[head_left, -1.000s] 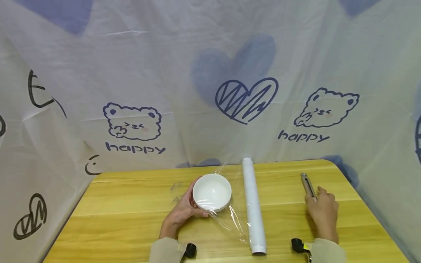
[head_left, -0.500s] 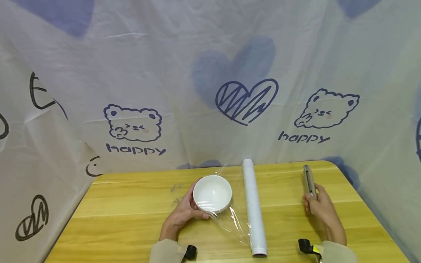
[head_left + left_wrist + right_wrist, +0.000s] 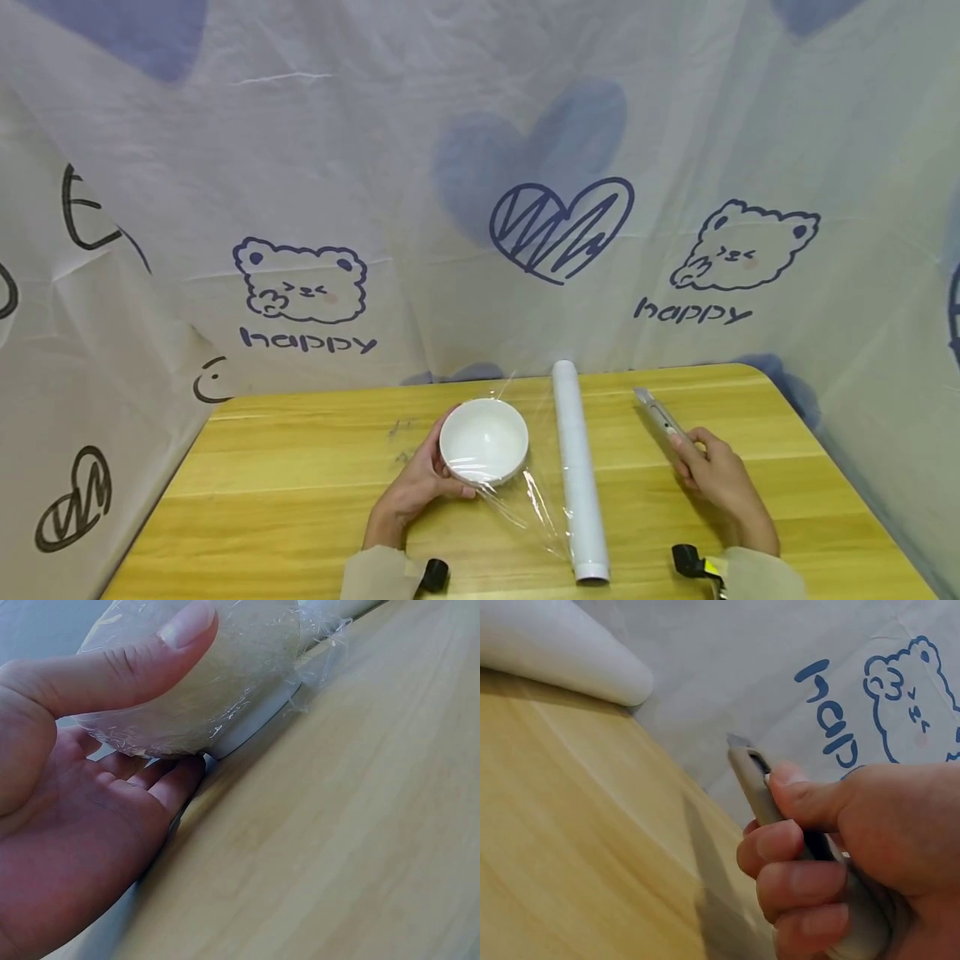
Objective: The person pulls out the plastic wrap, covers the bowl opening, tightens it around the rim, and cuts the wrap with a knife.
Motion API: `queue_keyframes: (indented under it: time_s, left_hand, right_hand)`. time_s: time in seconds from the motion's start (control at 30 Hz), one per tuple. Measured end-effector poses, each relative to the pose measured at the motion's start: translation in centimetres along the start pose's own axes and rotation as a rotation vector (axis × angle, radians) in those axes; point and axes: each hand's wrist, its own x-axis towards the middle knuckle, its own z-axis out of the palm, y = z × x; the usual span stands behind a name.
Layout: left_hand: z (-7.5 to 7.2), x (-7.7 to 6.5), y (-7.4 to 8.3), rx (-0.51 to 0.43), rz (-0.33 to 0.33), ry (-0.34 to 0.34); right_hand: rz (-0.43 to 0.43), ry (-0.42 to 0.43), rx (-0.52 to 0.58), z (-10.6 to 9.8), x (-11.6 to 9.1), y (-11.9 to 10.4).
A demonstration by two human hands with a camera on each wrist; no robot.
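Note:
My left hand (image 3: 417, 483) grips a white bowl (image 3: 483, 440) from its left side, thumb near the front rim and fingers around the wall. Clear plastic wrap (image 3: 536, 508) lies over the bowl and stretches right to a white roll (image 3: 581, 471). In the left wrist view, crinkled wrap (image 3: 187, 690) clings to the bowl's side. My right hand (image 3: 720, 483) holds a utility knife (image 3: 663, 417) above the table, right of the roll. In the right wrist view, a short blade tip (image 3: 739, 740) sticks out of the knife, and my thumb lies on its slider.
The wooden table (image 3: 262, 492) runs back to a pale curtain (image 3: 420, 167) printed with hearts and bears. The roll lies lengthwise between my two hands. A black wrist camera (image 3: 686, 560) sits at my right cuff.
My right hand has picked the utility knife up from the table and swung its tip left toward the roll. The blade tip now shows. My left hand and the bowl stay put.

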Motion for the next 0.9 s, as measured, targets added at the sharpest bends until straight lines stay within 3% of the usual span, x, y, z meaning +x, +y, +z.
queue_keyframes:
  time_s: [0.17, 0.37, 0.47, 0.57, 0.67, 0.77, 0.83, 0.9]
  left_hand:
    - [0.0, -0.1, 0.1, 0.006, -0.005, -0.002]
    - [-0.2, -0.7, 0.3, -0.021, -0.003, -0.038]
    - [-0.3, -1.0, 0.9, -0.035, 0.020, -0.044]
    - [-0.1, -1.1, 2.2, 0.000, 0.045, 0.027]
    - [0.8, -0.9, 4.0, 0.149, 0.080, 0.178]
    - [2.6, -0.1, 6.1, 0.358, 0.125, 0.302]
    - [3.9, 0.8, 7.4, 0.489, 0.149, 0.309]
    - [5.2, 2.0, 8.6, 0.602, 0.147, 0.250]
  right_hand:
    - [0.050, 0.065, -0.043, 0.1, -0.3, 0.1]
    - [0.108, 0.060, -0.065, 0.4, -0.4, -0.4]
    - [0.074, 0.090, -0.081, 0.9, -0.2, -1.5]
    - [0.008, 0.140, -0.081, 1.7, -0.1, -3.3]
    - [-0.061, 0.173, -0.039, 3.2, 0.0, -5.5]
    - [-0.107, 0.160, 0.003, 5.0, 0.4, -7.7]
    - [-0.128, 0.136, 0.001, 6.3, 0.9, -9.0]
    - [-0.137, 0.095, -0.017, 7.3, 1.4, -10.2]
